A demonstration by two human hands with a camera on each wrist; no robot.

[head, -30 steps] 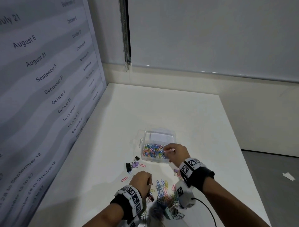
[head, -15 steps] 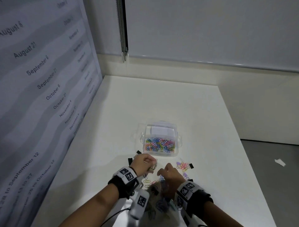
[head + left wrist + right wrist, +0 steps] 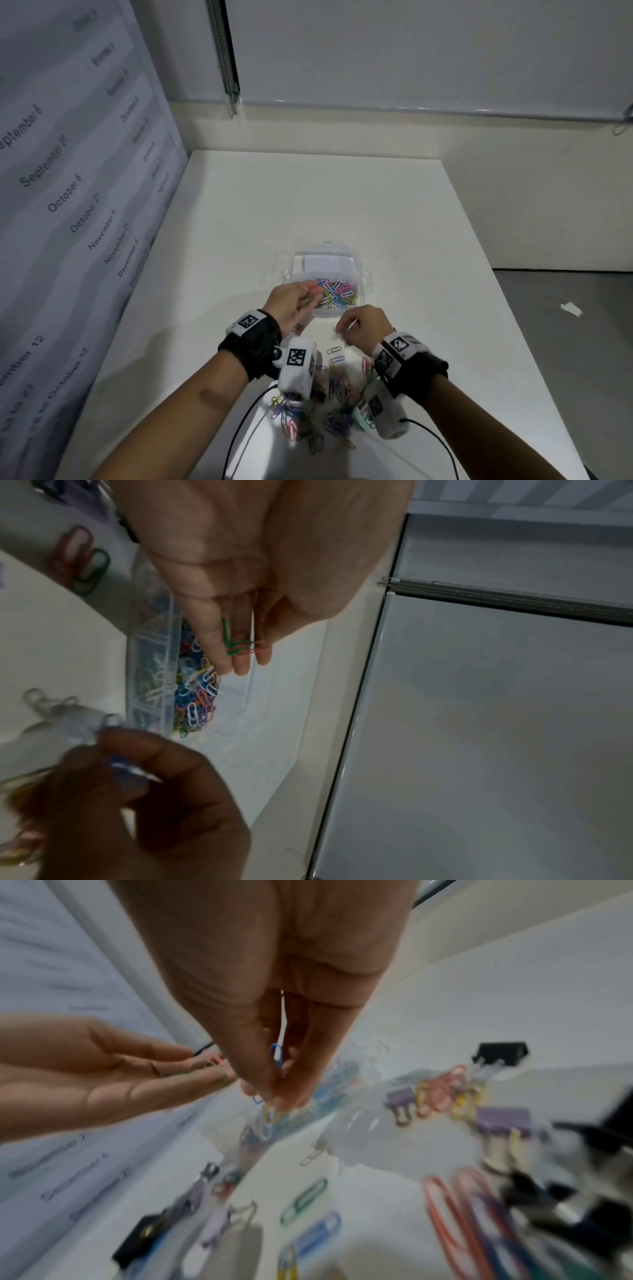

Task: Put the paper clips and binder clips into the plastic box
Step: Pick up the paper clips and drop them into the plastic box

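Since the earlier frame the left hand [image 3: 291,305] has risen to the plastic box [image 3: 327,274] at frame centre, fingers pinching paper clips [image 3: 240,645], while the right hand [image 3: 364,327] pinches a blue clip [image 3: 276,1056] above the table [image 3: 308,198].

Clear glossy plastic box [image 3: 360,271]; matt table [image 3: 308,205]

The plastic box [image 3: 359,270] is clear, with a white label inside and a heap of paper clips [image 3: 337,294] in blue, yellow, pink, green and white. Nearer than the box, on the white table [image 3: 308,205], loose clips [image 3: 337,380] run blue, purple, red and green (some blurred). The binder clips [image 3: 502,1121] right of the box are lilac and black. Both wristbands [image 3: 250,337] are black with black-and-white square markers.
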